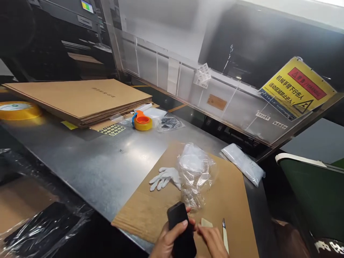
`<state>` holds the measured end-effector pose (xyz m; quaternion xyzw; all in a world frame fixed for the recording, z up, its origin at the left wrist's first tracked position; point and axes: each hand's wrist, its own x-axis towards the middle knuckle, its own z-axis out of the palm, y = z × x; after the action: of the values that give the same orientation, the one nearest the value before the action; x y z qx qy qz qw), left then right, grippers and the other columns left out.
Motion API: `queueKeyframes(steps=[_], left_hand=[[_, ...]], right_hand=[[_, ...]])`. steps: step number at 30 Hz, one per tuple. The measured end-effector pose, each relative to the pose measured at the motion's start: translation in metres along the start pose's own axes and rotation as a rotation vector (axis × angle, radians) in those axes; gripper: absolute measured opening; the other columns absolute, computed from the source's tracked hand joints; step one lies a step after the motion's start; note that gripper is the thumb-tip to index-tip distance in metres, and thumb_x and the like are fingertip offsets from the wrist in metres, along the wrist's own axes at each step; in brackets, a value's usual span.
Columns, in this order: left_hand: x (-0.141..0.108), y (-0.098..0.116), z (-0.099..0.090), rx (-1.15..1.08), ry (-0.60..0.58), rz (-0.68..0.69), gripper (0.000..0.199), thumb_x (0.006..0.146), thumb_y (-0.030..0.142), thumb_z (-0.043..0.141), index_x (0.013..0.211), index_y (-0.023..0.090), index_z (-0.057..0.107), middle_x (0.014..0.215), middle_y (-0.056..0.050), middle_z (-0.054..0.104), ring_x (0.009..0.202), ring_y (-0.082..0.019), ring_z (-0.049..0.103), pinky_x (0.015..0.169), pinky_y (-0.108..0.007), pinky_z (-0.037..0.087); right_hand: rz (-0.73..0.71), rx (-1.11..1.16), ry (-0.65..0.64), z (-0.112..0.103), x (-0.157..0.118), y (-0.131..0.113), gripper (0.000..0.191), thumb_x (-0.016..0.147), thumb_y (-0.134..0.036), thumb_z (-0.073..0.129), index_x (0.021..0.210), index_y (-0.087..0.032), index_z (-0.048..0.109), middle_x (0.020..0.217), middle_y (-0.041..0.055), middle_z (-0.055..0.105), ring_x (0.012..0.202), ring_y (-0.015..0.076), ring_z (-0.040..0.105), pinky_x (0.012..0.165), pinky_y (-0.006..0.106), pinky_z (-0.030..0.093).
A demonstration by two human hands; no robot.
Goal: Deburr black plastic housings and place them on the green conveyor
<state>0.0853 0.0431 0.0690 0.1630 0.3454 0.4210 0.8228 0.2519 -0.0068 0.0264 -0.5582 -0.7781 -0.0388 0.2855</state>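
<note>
My left hand [168,239] is wrapped round a black phone [182,231], thumb across its face and fingertips showing past its right edge. Just right of the phone is my right hand [213,240], its fingers curled together near the left fingertips; what they hold, if anything, is hidden. A small pale block [206,223] lies behind the right fingers. To their right a craft knife [225,234] with a pale handle rests on the cardboard sheet [150,215]. Beyond the phone are a crumpled clear plastic bag [195,168] and a white glove [166,177].
Flat cardboard [80,98] is stacked at the back left, beside a yellow tape roll [18,110]. An orange-and-blue tape dispenser [142,121] stands on the metal table [107,179]. A white plastic packet [243,164] lies right, below a yellow warning sign [298,87]. A green conveyor [314,190] borders the right.
</note>
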Motion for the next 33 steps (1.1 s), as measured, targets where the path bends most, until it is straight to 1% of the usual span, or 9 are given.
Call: queueKeyframes(steps=[3,7,10,13,17,19,25,28,33], left_hand=[[-0.011,0.013,-0.026,0.245,-0.032,0.160,0.042,0.062,0.029,0.068,0.102,0.016,0.065,0.075,-0.004,0.066,0.075,-0.020,0.058,0.073,-0.032,0.042],[-0.028,0.023,-0.055,0.539,-0.212,0.252,0.039,0.060,0.024,0.062,0.097,0.013,0.067,0.071,-0.004,0.063,0.062,-0.015,0.050,0.059,-0.027,0.038],[-0.037,0.031,-0.059,0.772,-0.275,0.342,0.028,0.062,0.020,0.058,0.087,0.013,0.068,0.067,-0.003,0.060,0.057,-0.013,0.047,0.057,-0.026,0.036],[-0.042,0.041,-0.051,0.959,-0.322,0.408,0.019,0.063,0.015,0.055,0.079,0.014,0.067,0.065,-0.002,0.059,0.059,-0.014,0.049,0.058,-0.025,0.036],[-0.046,0.044,-0.044,0.994,-0.398,0.401,0.014,0.076,0.018,0.050,0.070,0.016,0.063,0.067,-0.004,0.061,0.064,-0.016,0.054,0.062,-0.025,0.038],[-0.048,0.042,-0.046,1.004,-0.402,0.405,0.018,0.079,0.023,0.049,0.068,0.016,0.061,0.066,-0.004,0.060,0.062,-0.016,0.053,0.062,-0.026,0.038],[-0.055,0.038,-0.053,1.080,-0.437,0.357,0.014,0.073,0.024,0.054,0.061,0.016,0.055,0.058,-0.001,0.049,0.056,-0.013,0.044,0.056,-0.026,0.034],[-0.056,0.037,-0.050,1.014,-0.453,0.307,0.020,0.078,0.027,0.048,0.064,0.015,0.056,0.063,-0.003,0.052,0.059,-0.015,0.046,0.058,-0.026,0.036],[-0.055,0.036,-0.050,0.952,-0.456,0.280,0.017,0.069,0.025,0.057,0.057,0.015,0.054,0.053,0.002,0.040,0.051,-0.010,0.037,0.049,-0.023,0.032]], right_hand=[[0.154,-0.102,0.017,0.020,-0.004,0.014,0.043,0.085,-0.039,0.049,0.126,-0.025,0.051,0.112,0.0136,0.061,0.095,0.0313,0.059,0.075,0.046,0.051],[0.212,-0.096,-0.001,0.030,-0.007,0.024,0.031,0.087,-0.036,0.045,0.112,-0.026,0.061,0.094,0.0111,0.066,0.081,0.0276,0.061,0.066,0.043,0.053],[0.232,0.030,-0.026,0.014,0.000,0.002,0.033,0.088,-0.032,0.048,0.119,-0.024,0.055,0.099,0.0099,0.065,0.088,0.0248,0.062,0.071,0.038,0.054],[0.156,0.280,-0.071,-0.020,0.024,-0.041,0.043,0.087,-0.025,0.050,0.129,-0.025,0.046,0.114,0.0112,0.060,0.104,0.0259,0.057,0.081,0.039,0.051],[-0.262,0.407,-0.082,-0.051,0.063,-0.094,0.049,0.086,-0.026,0.053,0.134,-0.022,0.042,0.108,0.0123,0.063,0.094,0.0256,0.058,0.077,0.039,0.051],[-0.343,0.409,-0.120,-0.055,0.073,-0.105,0.050,0.086,-0.023,0.052,0.134,-0.018,0.041,0.102,0.0133,0.064,0.085,0.0222,0.057,0.073,0.036,0.051],[-0.289,0.354,-0.100,-0.052,0.066,-0.107,0.050,0.087,-0.016,0.047,0.135,-0.018,0.037,0.097,0.0134,0.059,0.080,0.0192,0.052,0.065,0.032,0.051],[-0.295,0.376,-0.150,-0.054,0.065,-0.111,0.049,0.086,-0.018,0.050,0.134,-0.017,0.038,0.100,0.0137,0.059,0.080,0.0193,0.051,0.068,0.033,0.050],[-0.230,0.413,-0.139,-0.051,0.059,-0.108,0.050,0.086,-0.013,0.045,0.135,-0.020,0.037,0.100,0.0120,0.057,0.082,0.0190,0.051,0.066,0.032,0.048]])
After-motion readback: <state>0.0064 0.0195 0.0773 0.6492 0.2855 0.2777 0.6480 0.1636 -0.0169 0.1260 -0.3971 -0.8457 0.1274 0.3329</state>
